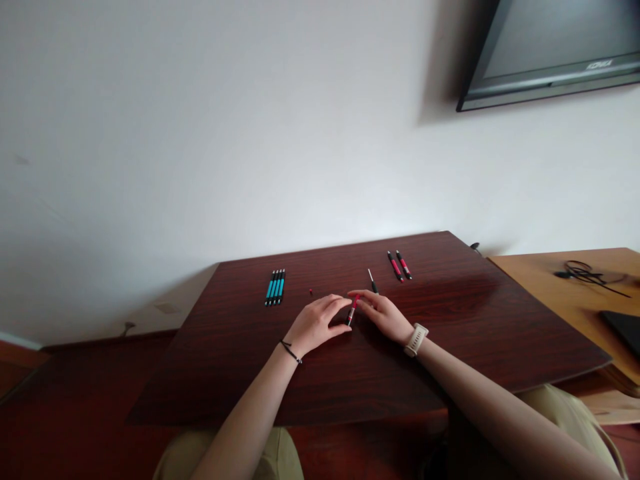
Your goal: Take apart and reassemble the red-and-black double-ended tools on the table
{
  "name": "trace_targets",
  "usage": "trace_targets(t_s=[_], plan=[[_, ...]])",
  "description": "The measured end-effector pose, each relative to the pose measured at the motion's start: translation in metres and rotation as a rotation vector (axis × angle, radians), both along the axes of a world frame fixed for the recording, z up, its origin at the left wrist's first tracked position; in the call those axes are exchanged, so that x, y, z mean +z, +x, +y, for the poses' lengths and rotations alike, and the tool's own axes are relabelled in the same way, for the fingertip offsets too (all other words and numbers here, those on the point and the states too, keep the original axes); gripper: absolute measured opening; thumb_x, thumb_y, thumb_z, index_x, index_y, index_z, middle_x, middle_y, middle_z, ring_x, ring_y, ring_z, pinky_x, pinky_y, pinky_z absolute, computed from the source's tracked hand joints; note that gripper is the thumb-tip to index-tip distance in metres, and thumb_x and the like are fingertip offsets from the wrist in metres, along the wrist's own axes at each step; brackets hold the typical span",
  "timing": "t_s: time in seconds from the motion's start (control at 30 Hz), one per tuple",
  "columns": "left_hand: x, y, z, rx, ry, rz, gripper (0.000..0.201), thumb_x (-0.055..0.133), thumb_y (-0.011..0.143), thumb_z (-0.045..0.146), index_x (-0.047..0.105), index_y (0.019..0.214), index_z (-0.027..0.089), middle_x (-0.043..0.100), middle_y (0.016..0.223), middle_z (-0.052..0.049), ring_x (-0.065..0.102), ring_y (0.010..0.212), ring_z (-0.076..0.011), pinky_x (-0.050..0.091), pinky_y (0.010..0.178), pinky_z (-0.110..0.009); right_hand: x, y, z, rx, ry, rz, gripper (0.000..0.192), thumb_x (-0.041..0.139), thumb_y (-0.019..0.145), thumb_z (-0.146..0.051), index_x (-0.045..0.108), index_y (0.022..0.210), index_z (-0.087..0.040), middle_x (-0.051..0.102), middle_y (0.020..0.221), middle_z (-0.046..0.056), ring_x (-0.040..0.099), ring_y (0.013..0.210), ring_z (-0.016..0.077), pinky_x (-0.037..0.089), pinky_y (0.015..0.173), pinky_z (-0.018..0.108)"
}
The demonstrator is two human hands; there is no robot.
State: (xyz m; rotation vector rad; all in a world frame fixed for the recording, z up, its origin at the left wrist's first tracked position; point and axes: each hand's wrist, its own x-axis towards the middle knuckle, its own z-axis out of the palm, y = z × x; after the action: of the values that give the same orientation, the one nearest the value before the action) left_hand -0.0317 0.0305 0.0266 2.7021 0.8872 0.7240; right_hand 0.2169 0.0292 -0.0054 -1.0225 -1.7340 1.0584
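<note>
A red-and-black pen (353, 311) is held slanted just above the table between my two hands. My left hand (320, 321) has its thumb at the near end of the pen and its index finger by the upper part. My right hand (384, 315) closes its fingers on the pen's far, red end from the right. Just beyond the right hand lies a slim piece with a pale rod and a black end (373, 285), partly hidden by the fingers. A tiny red piece (311, 291) lies beyond the left hand.
Several blue-and-black pens (275, 288) lie side by side at the left of the dark wooden table (240, 373). Two red-and-black pens (399, 265) lie at the back right. A lighter table (530, 280) with a black cable (583, 272) adjoins on the right. A wall screen (560, 53) hangs above.
</note>
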Motion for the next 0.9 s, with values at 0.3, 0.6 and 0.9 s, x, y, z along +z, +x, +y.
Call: trace_targets(t_s=[0.3, 0.6, 0.9], plan=[[0.002, 0.012, -0.006, -0.065, 0.061, 0.049, 0.106, 0.085, 0.089, 0.041, 0.019, 0.17, 0.031, 0.048, 0.165, -0.012, 0.044, 0.154, -0.0323, 0.042, 0.127, -0.054, 0.005, -0.007, -0.005, 0.201, -0.231, 0.209, 0.051, 0.069, 0.098, -0.056, 0.069, 0.129, -0.016, 0.052, 0.068, -0.003, 0.04, 0.058, 0.0122, 0.034, 0.054, 0.025], [0.001, 0.012, -0.006, -0.025, 0.053, -0.007, 0.096, 0.08, 0.093, 0.03, 0.022, 0.169, 0.033, 0.054, 0.159, -0.012, 0.049, 0.15, -0.0324, 0.045, 0.125, -0.057, 0.011, -0.006, -0.009, 0.282, -0.477, 0.464, 0.061, 0.074, 0.095, -0.052, 0.06, 0.142, -0.016, 0.032, 0.064, -0.01, 0.021, 0.054, 0.0083, 0.015, 0.049, 0.025], [-0.005, -0.018, 0.033, 0.235, -0.057, -0.085, 0.104, 0.089, 0.081, 0.024, 0.03, 0.165, 0.034, 0.06, 0.151, -0.012, 0.049, 0.146, -0.034, 0.036, 0.124, -0.058, 0.008, -0.009, -0.007, 0.219, -0.39, 0.287, 0.078, 0.071, 0.095, -0.055, 0.048, 0.158, -0.013, 0.035, 0.057, -0.012, 0.028, 0.05, 0.0095, 0.021, 0.048, 0.025]])
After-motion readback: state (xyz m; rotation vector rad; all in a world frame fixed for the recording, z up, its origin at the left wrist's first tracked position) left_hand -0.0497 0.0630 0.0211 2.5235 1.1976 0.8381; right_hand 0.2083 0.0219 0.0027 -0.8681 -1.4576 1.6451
